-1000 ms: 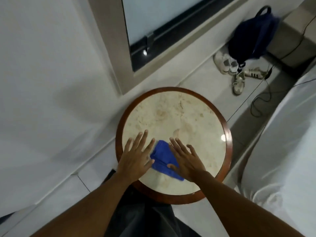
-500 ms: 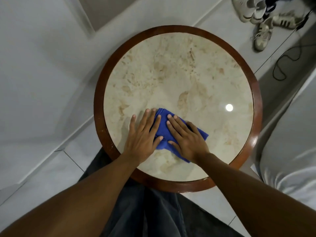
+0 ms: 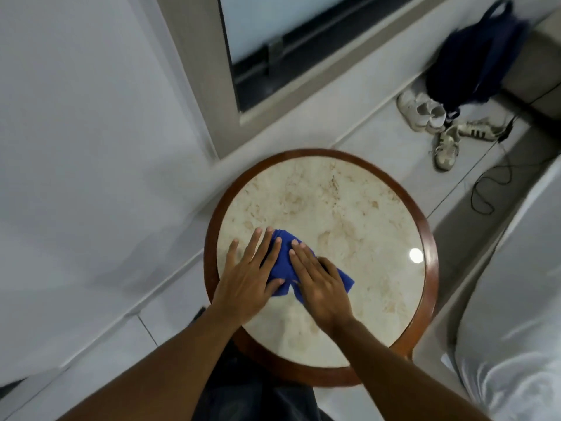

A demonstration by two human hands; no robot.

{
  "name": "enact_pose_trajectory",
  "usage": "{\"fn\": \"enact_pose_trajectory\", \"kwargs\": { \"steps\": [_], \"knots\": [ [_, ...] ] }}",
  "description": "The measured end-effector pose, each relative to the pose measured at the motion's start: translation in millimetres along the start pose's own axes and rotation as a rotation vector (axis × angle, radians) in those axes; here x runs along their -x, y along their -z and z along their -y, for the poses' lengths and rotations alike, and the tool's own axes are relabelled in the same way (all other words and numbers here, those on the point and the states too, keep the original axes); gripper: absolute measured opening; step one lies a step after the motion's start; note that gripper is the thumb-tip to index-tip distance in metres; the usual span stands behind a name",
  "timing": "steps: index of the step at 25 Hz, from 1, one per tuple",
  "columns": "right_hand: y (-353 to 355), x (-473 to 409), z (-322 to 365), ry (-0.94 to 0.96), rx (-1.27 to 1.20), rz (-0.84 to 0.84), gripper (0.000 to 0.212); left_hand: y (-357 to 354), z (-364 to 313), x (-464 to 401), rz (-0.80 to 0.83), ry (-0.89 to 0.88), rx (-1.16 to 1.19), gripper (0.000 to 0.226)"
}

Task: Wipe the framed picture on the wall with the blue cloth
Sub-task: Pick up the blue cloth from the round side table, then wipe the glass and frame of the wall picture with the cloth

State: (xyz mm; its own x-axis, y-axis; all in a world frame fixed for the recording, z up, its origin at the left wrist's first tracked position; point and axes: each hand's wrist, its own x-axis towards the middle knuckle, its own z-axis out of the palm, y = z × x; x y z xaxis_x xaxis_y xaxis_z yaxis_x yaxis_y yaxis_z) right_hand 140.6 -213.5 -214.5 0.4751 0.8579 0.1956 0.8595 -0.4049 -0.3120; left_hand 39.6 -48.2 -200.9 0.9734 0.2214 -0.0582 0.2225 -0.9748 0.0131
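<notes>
A small blue cloth [image 3: 283,259] lies crumpled on the round marble table [image 3: 429,238], near its front left. My left hand [image 3: 249,278] rests flat on the cloth's left part, fingers spread, thumb over its near edge. My right hand [image 3: 318,284] lies flat on its right part, fingers together and pointing up-left. Neither hand is closed around the cloth. On the wall behind the table is a beige frame [image 3: 194,71] around a pale glass panel with a dark lower bar; I cannot tell whether this is the picture.
The table has a dark wooden rim and stands close to the white wall. On the tiled floor at the back right are a dark blue backpack [image 3: 473,56], several pale shoes [image 3: 425,113] and a black cable [image 3: 485,189]. White bedding [image 3: 516,268] fills the right side.
The view dipped down onto the table, then rose again so the wall frame and backpack show. Both hands stayed on the cloth, now closer together and covering more of it.
</notes>
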Motion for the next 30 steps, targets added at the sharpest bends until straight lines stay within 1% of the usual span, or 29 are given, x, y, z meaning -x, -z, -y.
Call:
{"fn": "enact_pose_trajectory", "kwargs": {
  "steps": [4,6,7,8,10,11,12,15,17,18,20,23,26,28,30],
  "knots": [
    [109.5,-76.7,61.5,0.064,-0.012,-0.181,0.066,160.4,49.1,-1.6,-0.146,0.04,-0.127,0.074],
    [176.9,-123.8,103.6,0.15,-0.059,-0.321,0.06,255.6,77.9,4.8,-0.251,0.057,-0.193,0.071],
    [207.7,-144.4,124.6,0.185,-0.081,-0.381,0.06,299.1,89.9,9.5,-0.31,0.062,-0.229,0.069],
    [241.7,-167.9,149.1,0.219,-0.104,-0.446,0.064,347.9,104.1,16.5,-0.376,0.073,-0.276,0.069],
    [304.3,-211.3,197.2,0.247,-0.18,-0.568,0.082,436.6,131.7,32.5,-0.514,0.093,-0.37,0.072],
    [336.0,-233.3,223.7,0.264,-0.225,-0.622,0.087,482.4,144.7,43.5,-0.59,0.111,-0.413,0.072],
    [361.0,-252.5,247.0,0.286,-0.256,-0.693,0.084,520.6,155.5,53.3,-0.662,0.132,-0.445,0.073],
    [432.2,-303.0,326.4,0.371,-0.372,-0.93,0.048,626.2,188.9,91.2,-0.854,0.217,-0.536,0.074],
    [468.5,-325.9,376.5,0.412,-0.451,-1.022,0.046,681.4,211.3,118.8,-0.949,0.297,-0.608,0.076],
    [484.3,-336.2,401.8,0.438,-0.48,-1.05,0.047,704.7,224.4,133.0,-0.988,0.34,-0.637,0.076],
    [506.7,-354.9,447.5,0.465,-0.485,-1.028,0.049,735.6,250.0,158.8,-1.027,0.448,-0.655,0.078],
    [513.6,-377.5,501.5,0.385,-0.354,-0.896,0.061,746.1,286.6,193.4,-0.985,0.602,-0.649,0.08],
    [480.9,-390.2,512.8,0.297,-0.294,-0.849,0.076,727.2,320.5,212.7,-0.92,0.58,-0.751,0.078],
    [458.0,-394.0,504.4,0.285,-0.254,-0.871,0.081,719.2,334.0,216.8,-0.926,0.542,-0.794,0.079],
    [449.7,-395.2,499.6,0.289,-0.242,-0.863,0.084,716.8,339.9,216.8,-0.933,0.515,-0.809,0.08]
  ]
}}
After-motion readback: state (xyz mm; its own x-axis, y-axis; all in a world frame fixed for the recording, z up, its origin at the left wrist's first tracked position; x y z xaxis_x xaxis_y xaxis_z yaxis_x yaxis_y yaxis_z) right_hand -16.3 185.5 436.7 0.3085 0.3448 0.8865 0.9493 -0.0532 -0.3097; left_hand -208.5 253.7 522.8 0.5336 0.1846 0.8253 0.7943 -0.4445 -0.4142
